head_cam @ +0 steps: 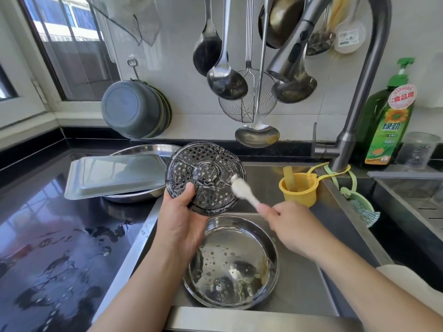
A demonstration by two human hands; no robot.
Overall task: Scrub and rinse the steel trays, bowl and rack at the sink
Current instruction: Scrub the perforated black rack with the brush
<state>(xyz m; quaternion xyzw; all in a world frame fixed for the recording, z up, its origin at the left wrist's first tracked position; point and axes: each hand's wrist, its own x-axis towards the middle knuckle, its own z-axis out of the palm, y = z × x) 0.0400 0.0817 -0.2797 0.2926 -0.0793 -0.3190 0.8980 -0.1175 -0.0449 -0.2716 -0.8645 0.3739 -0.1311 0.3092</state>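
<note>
- Nearest me, directly under the two hands, a round steel bowl [231,262] sits in the sink [299,298], its bottom streaked with suds and cloudy water.
- The left hand [182,219] grips the perforated round rack [206,178] by its lower edge, thumb curled over the front face and fingers hidden behind, and tips it up towards the person above the bowl.
- The right hand [285,224], to the right of that grip, pinches the handle of a small white brush [242,190] between closed fingers; the bristle head touches the rack's right side, near its raised centre.
- The rack looks light and stiff but is wet with foam, so I would judge it slippery. The rim is the sensible place to hold it, since the holes and ribs give the thumb some purchase, and a firm hold matters while the brush pushes against it.
- Just beyond the brushing hand, a yellow cup [299,188] hangs at the sink's back edge.
- Left of the gripped rack, on the dark counter [48,236], a rectangular tray [115,176] lies upside down across a round steel tray [143,149]. Both look rigid, with thin wet rims, best lifted by two opposite edges.
- Further back, the tap [345,92] arches over, not visibly running, with a green soap bottle [388,121] to its right.
- Ladles [225,77] hang on the wall.
</note>
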